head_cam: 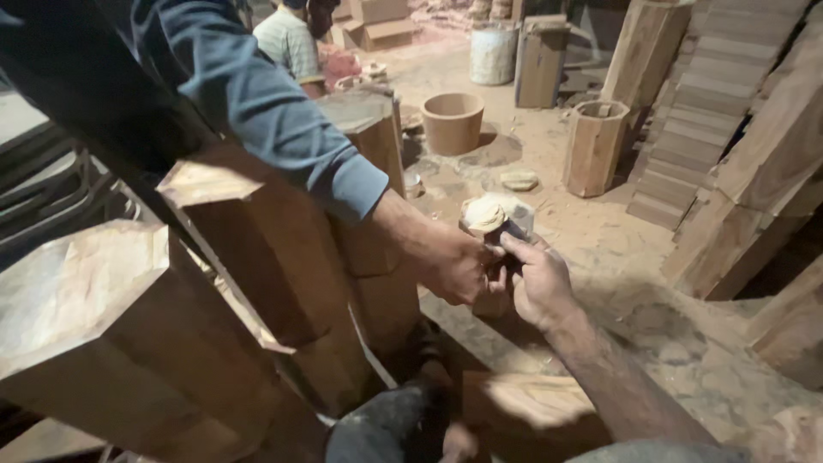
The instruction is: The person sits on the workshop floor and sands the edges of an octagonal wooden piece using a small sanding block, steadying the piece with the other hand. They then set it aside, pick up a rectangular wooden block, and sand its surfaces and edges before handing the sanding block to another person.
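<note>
My right hand point(538, 283) reaches in from the lower right on a bare forearm. Its thumb and fingers are closed on a small wooden piece with a pale, rounded top point(484, 216). A co-worker's hand point(453, 267), on an arm in a blue sleeve point(257, 103) coming from the upper left, grips the same piece from the left and touches my fingers. What lies under the two hands is hidden. My left hand is not in view.
Tall faceted wooden blocks point(94, 309) crowd the left and centre. On the sawdust floor stand a round wooden tub point(453, 120), a hexagonal wooden container point(593, 146) and a white bucket point(493, 51). Planks point(703, 103) are stacked at right. Another person point(291, 39) sits at the back.
</note>
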`<state>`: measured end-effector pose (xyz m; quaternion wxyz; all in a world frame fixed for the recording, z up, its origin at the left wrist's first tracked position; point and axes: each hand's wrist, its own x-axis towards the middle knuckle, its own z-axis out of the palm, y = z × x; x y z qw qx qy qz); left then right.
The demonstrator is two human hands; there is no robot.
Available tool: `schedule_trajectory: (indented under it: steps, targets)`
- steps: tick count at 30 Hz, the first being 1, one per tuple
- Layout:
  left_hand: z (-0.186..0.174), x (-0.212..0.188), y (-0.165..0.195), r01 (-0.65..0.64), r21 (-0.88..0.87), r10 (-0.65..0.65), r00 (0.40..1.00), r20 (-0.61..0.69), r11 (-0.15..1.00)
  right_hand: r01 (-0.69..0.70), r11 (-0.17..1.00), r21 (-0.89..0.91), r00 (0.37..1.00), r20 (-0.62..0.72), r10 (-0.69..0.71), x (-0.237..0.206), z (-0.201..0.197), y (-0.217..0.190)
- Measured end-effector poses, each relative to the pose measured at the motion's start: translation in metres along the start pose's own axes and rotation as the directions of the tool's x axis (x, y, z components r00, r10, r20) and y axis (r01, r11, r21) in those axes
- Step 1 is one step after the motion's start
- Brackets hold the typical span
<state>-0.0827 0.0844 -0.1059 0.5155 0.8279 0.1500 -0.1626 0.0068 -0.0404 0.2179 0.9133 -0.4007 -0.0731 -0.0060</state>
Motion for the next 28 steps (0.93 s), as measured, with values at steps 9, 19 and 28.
schedule_trajectory:
  steps: [9,19,28]
  targets:
    - [0.003,-0.009,-0.003,-0.092,0.079,0.098,0.992,-0.077,0.993,-0.057,0.997,-0.057,0.997,-0.045,0.055,0.008,-0.031,-0.011]
    - [0.034,0.025,-0.061,-0.142,0.147,0.149,0.988,-0.040,0.979,-0.208,0.748,-0.631,0.959,-0.280,0.030,-0.100,-0.221,-0.033]
    - [0.040,0.012,-0.086,-0.116,0.195,0.120,0.993,-0.008,0.974,-0.376,0.812,-0.446,0.832,-0.548,0.084,-0.247,-0.416,-0.047]
